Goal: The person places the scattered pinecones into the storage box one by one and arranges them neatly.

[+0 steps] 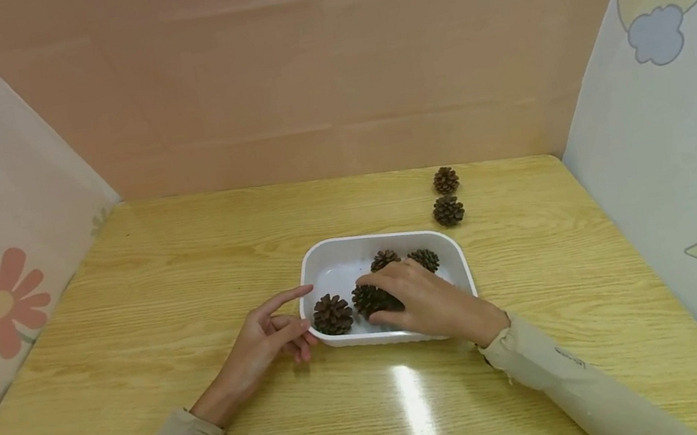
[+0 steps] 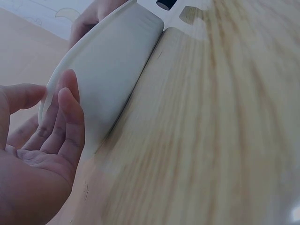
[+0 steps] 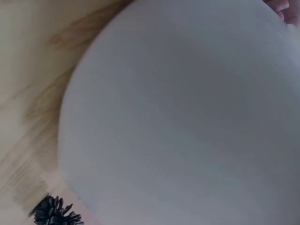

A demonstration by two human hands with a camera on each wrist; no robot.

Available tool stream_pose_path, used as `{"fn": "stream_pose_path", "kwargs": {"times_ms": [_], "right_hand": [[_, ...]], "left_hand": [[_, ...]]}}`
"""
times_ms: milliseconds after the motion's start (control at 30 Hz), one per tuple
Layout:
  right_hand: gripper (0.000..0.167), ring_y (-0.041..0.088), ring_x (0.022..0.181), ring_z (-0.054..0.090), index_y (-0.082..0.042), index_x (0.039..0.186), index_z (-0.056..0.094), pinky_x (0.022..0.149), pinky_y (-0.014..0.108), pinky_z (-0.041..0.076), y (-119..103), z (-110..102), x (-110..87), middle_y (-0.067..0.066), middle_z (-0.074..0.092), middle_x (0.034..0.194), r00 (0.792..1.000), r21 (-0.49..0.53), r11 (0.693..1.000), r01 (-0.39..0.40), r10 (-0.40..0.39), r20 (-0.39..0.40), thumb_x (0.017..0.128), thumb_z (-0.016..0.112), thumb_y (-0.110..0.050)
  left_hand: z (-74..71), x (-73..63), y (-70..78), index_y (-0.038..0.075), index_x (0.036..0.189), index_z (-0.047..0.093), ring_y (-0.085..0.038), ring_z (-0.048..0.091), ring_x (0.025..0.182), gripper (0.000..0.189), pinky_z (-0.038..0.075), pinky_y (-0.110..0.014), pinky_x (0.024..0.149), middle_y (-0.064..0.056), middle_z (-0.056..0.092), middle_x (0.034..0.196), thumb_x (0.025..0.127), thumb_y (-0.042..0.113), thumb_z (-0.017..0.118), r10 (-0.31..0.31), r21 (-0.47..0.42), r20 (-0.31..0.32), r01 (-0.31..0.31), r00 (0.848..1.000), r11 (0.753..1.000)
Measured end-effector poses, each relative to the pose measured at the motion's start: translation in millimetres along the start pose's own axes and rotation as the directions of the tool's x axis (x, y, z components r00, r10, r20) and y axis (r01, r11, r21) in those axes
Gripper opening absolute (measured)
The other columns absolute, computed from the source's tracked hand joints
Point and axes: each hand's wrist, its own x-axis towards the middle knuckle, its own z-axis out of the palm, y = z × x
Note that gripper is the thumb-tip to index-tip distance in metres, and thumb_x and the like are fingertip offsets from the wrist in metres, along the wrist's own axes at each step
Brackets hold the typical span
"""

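- Pinecone point(image 1: 367, 301) at the right hand point(image 1: 426, 300): sits inside the white tray point(image 1: 346, 248), roughly mid-length; thumb and fingers curl round it. Whether its underside touches the tray floor, can't tell.
- Left hand point(image 1: 265, 341): at the tray's left end, index and thumb spread apart, touching the rim, fingers relaxed.
- Key relation: that cone lies left of the right palm, right hand nearer; left hand is on the far side of another cone. Tray's long axis runs side to side before the person; cone roundish, no clear axis.
- Also in tray: left cone point(image 1: 333, 315), near-left corner; back cone point(image 1: 385, 259) and right cone point(image 1: 424, 259), toward the far wall. Anything under the right palm is hidden.
- Outside tray: near loose cone point(image 1: 449, 211) and far loose cone point(image 1: 445, 180), one behind the other, past the far-right corner.
- Outermost: wood table point(image 1: 533, 257), tan backdrop point(image 1: 327, 84).
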Motion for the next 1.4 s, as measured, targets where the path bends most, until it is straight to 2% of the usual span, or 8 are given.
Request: {"fn": "stream_pose_path", "kwargs": {"times_ms": [233,533,800,967,1133,1400], "right_hand": [[0.049,0.024,0.113,0.06,-0.013,0.135,0.06,0.103,0.045,0.044,0.1,-1.3,0.5,0.007,0.067,0.122,1.0,-0.003,1.0,-0.005,0.005,-0.021,0.093,0.071,-0.037],[0.044,0.025,0.106,0.062,-0.008,0.128,0.065,0.098,0.046,0.047,3.9,-5.4,0.4,0.008,0.07,0.111,0.99,-0.027,0.998,0.05,-0.053,-0.128,0.089,0.077,-0.025],[0.04,0.029,0.117,0.06,-0.006,0.126,0.065,0.101,0.046,0.049,10.3,-19.3,0.5,0.011,0.067,0.122,0.989,-0.002,1.0,0.014,-0.014,-0.144,0.093,0.073,-0.026],[0.036,0.027,0.11,0.064,-0.005,0.125,0.065,0.099,0.046,0.05,19.4,-29.3,1.0,0.01,0.068,0.119,0.984,-0.012,1.0,0.011,-0.013,-0.176,0.095,0.07,-0.024],[0.035,0.028,0.107,0.062,-0.004,0.126,0.064,0.092,0.047,0.053,31.3,-38.9,-1.5,0.014,0.068,0.116,0.975,0.001,0.999,-0.04,0.039,-0.217,0.095,0.07,-0.021],[0.036,0.033,0.114,0.057,-0.003,0.128,0.062,0.096,0.052,0.048,60.7,-48.8,-8.0,0.016,0.065,0.122,0.954,-0.019,0.989,-0.147,0.137,-0.268,0.097,0.067,-0.021]], "left_hand": [[-0.1,-0.2,1.1,-0.002,0.149,0.039,-0.023,0.067,0.061,0.056,0.058,-0.042,0.055,-0.034,0.066,0.084,0.099,0.009,0.062,0.008,0.006,0.003,-0.008,1.0,1.0],[-0.3,-0.6,0.6,-0.003,0.149,0.039,-0.023,0.067,0.06,0.056,0.057,-0.041,0.053,-0.035,0.066,0.084,0.099,0.007,0.061,0.02,0.004,0.009,-0.02,1.0,1.0],[-0.2,-0.4,0.3,-0.001,0.149,0.04,-0.023,0.067,0.061,0.056,0.057,-0.041,0.053,-0.034,0.066,0.084,0.099,0.009,0.062,0.01,0.009,0.003,-0.01,1.0,1.0],[-0.8,-0.1,-0.4,0.0,0.149,0.04,-0.024,0.067,0.061,0.056,0.058,-0.042,0.054,-0.033,0.067,0.084,0.099,0.01,0.062,0.002,0.011,0.0,-0.002,1.0,1.0],[-1.1,-0.5,-0.4,0.001,0.15,0.04,-0.024,0.067,0.061,0.056,0.058,-0.043,0.055,-0.032,0.067,0.084,0.099,0.01,0.063,-0.003,0.006,-0.004,0.003,1.0,1.0],[-1.4,0.7,-1.2,0.001,0.149,0.04,-0.024,0.067,0.061,0.055,0.058,-0.042,0.054,-0.033,0.067,0.084,0.099,0.009,0.062,0.009,0.013,-0.003,-0.009,1.0,1.0]]}}
